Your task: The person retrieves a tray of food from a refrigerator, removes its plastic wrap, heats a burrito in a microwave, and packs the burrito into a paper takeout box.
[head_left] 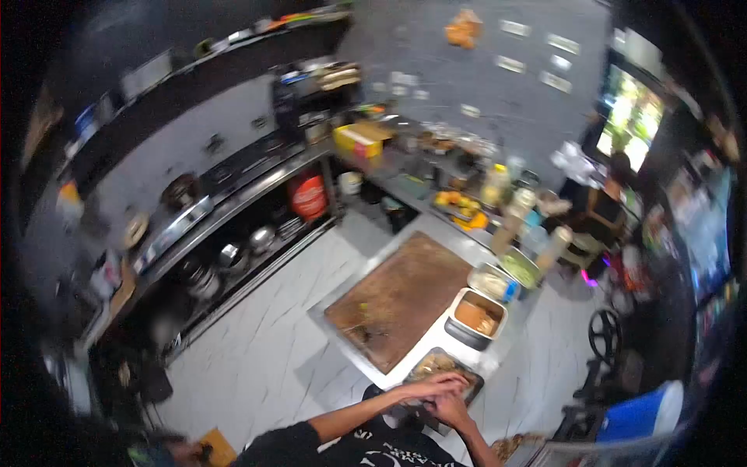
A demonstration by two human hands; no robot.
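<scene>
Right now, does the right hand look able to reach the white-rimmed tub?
Probably yes: the tub stands open just beyond the tray, though the left hand, very near the right hand, may need to move aside first.

Your left hand (pixel 442 384) and right hand (pixel 447 407) meet over a dark-rimmed tray (pixel 476 379). From them, a brown board (pixel 401 296) lies toward eleven o'clock, a white-rimmed tub (pixel 467 335) of orange-brown food (pixel 475 317) toward one.
</scene>
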